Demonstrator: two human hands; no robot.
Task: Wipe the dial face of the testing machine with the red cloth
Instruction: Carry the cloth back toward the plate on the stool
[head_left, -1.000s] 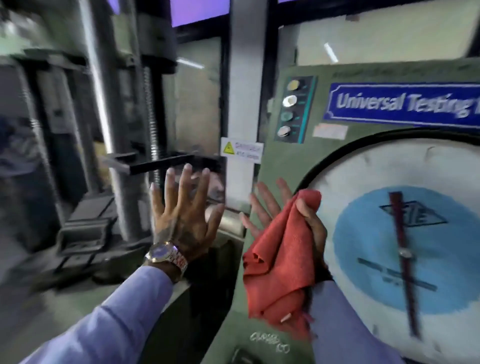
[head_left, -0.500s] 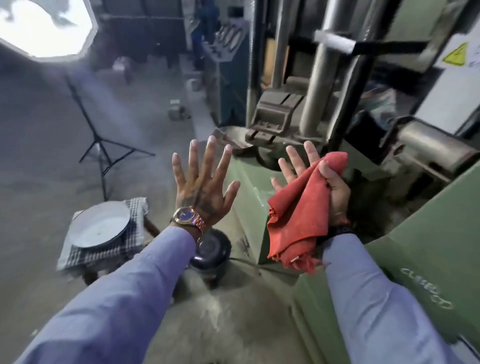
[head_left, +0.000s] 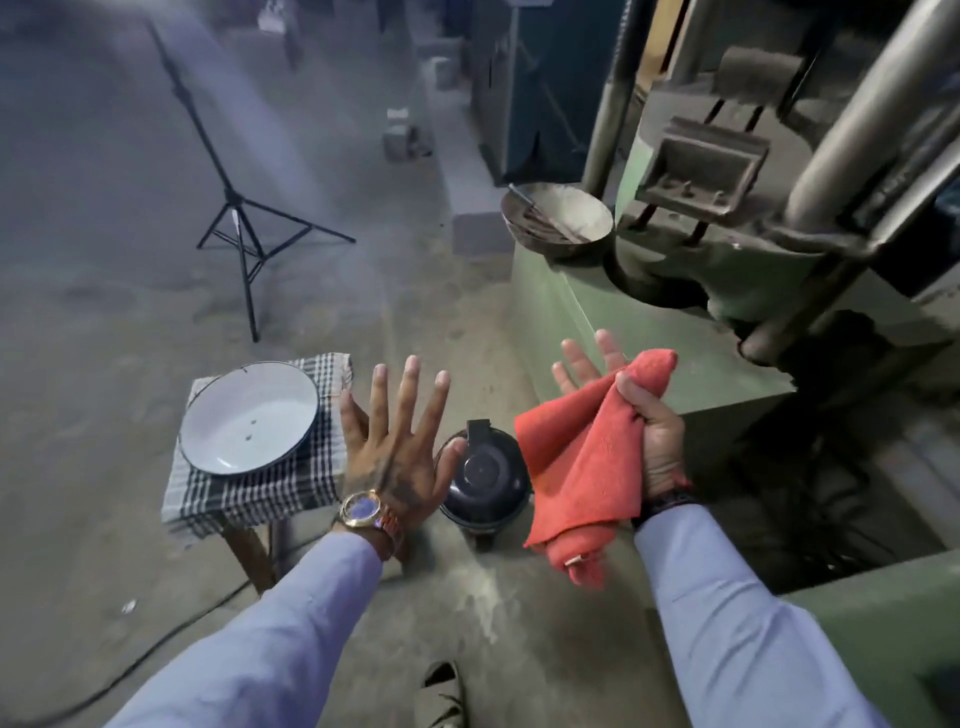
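Holding the red cloth (head_left: 582, 462), the right hand (head_left: 652, 431) has its thumb pressed down on the folds while the other fingers (head_left: 576, 364) stick out straight behind it. So this grip is only half closed, pinching the cloth, and most of the cloth hangs down below the grip. The left hand (head_left: 397, 447) is wide open with all its fingers spread, and it holds nothing.

The dial face cannot be seen right now. Only the green base of the testing machine (head_left: 675, 332) shows, up and to the right of the grip. A white enamel bowl (head_left: 249, 418) sits on a checked cloth (head_left: 249, 493) on a small stool, far to the left of the grip, and a dark round pot (head_left: 485, 480) stands on the floor just left of the hanging cloth.

To wipe well, I think the cloth should be bunched into a flat pad under the palm, so no loose end flaps about. Then the person needs to turn to the dial and rub gently around the pointer
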